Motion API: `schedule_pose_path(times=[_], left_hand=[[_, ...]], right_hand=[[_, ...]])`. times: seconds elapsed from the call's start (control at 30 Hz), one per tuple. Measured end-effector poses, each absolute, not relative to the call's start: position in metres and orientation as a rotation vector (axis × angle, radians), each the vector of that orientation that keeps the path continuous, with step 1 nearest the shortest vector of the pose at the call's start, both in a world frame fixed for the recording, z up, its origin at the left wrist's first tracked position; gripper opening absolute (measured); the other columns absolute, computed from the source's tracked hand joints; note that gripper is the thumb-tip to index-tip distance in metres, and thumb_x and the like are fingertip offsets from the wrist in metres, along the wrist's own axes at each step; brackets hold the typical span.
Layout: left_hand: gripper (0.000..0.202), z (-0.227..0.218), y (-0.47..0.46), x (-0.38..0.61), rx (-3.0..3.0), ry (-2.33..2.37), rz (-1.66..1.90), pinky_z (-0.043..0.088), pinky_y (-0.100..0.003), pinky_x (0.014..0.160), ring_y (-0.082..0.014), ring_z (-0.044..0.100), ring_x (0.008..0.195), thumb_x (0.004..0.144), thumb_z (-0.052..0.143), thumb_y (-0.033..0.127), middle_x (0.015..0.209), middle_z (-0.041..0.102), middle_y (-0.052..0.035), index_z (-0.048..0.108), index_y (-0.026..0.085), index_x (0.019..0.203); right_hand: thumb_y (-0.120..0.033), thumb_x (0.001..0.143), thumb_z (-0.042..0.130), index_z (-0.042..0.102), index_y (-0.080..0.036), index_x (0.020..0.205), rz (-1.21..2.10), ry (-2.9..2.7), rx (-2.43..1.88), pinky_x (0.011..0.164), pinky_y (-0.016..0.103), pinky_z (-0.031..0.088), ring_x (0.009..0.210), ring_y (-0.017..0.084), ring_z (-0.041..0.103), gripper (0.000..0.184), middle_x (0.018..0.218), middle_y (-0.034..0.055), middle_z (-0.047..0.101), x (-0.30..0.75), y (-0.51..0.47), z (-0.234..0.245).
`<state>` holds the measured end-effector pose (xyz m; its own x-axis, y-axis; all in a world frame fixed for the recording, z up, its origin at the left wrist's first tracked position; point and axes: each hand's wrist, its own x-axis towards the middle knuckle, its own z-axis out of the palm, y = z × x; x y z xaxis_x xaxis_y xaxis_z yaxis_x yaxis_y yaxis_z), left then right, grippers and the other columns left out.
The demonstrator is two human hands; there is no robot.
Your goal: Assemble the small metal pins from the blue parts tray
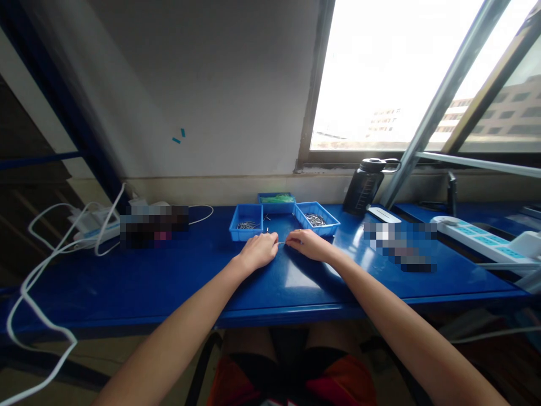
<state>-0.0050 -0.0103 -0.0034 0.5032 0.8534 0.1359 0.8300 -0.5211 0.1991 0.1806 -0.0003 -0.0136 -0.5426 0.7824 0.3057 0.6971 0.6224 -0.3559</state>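
My left hand [258,250] and my right hand [307,243] rest close together on the blue table [169,282], both with fingers curled in a pinch. A thin metal pin [281,242] spans the small gap between their fingertips. Just beyond the hands stand three blue trays: the left tray [246,221] and the right tray [316,218] hold small metal pins, and the rear tray [276,201] holds green pieces.
A dark water bottle [364,187] stands at the back right by the window. A white power strip [477,237] lies at the right. White cables [54,248] and chargers sit at the left edge. The wall runs right behind the trays.
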Motion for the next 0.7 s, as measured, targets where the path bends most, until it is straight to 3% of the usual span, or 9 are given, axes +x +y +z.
schedule_pose_path(times=[0.43, 0.7], left_hand=[[0.025, 0.0006, -0.0160, -0.0020, 2.622, 1.530, 0.382, 0.042, -0.029, 0.065, -0.0229, 0.059, 0.079, 0.085, 0.035, 0.035, 0.084, 0.063, -0.0088, 0.053, 0.019, 0.093], [0.024, 0.0023, -0.0135, -0.0007, 2.535, 1.281, 0.713, 0.042, -0.024, 0.070, -0.0163, 0.057, 0.082, 0.083, 0.039, 0.034, 0.092, 0.063, -0.0021, 0.058, 0.021, 0.092]], right_hand=[[-0.021, 0.080, 0.046, 0.065, -0.017, 0.081, 0.250, -2.414, -1.184, 0.064, 0.023, 0.039, 0.067, 0.013, 0.055, 0.019, 0.073, 0.0035, 0.062, 0.1814, 0.0012, -0.0141], [-0.028, 0.083, 0.043, 0.063, -0.016, 0.080, 0.341, -2.382, -1.141, 0.060, 0.022, 0.038, 0.063, 0.012, 0.052, 0.023, 0.069, 0.0023, 0.060, 0.1811, 0.0014, -0.0159]])
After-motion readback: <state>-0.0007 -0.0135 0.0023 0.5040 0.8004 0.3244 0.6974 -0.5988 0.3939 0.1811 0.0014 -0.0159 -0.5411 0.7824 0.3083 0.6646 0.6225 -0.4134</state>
